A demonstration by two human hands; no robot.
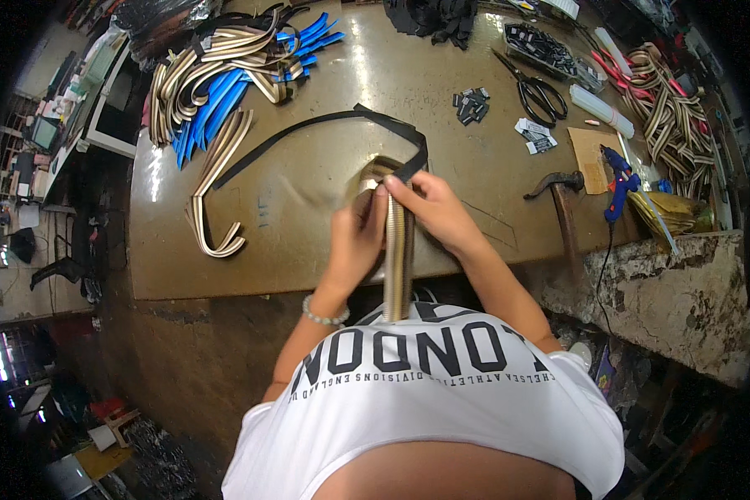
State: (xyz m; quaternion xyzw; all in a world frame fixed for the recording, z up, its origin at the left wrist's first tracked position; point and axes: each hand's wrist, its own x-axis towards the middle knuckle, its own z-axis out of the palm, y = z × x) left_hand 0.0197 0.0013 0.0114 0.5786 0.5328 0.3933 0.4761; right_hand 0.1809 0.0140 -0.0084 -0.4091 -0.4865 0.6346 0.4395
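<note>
Closest to the viewer is the person's white shirt with dark lettering (pixel 425 392), and rising from just above it a long gold-and-beige striped woven strap (pixel 398 258) that runs up to the near edge of the brown worn table (pixel 308 242). Both hands meet over the strap's upper end. The left hand (pixel 357 237), with a pale bead bracelet (pixel 325 315) at the wrist, has its grip closed around the strap from the left side, fingers curled against it. The right hand (pixel 436 212) comes in from the right, forearm angled across the table edge, its grip pinching the end of a narrow black webbing band (pixel 308 129) against the top of the strap; that band loops away across the table toward the left.

At the far right sits a clear shallow plastic tray (pixel 550 52) filled with small black plastic buckles. Nearby lie black-handled scissors (pixel 537 90), a blue glue gun (pixel 618 179) and a wooden-handled hammer (pixel 562 208). A heap of blue and striped straps (pixel 225 75) lies at the far left, and a second bundle of striped straps (pixel 671 117) is at the right edge.
</note>
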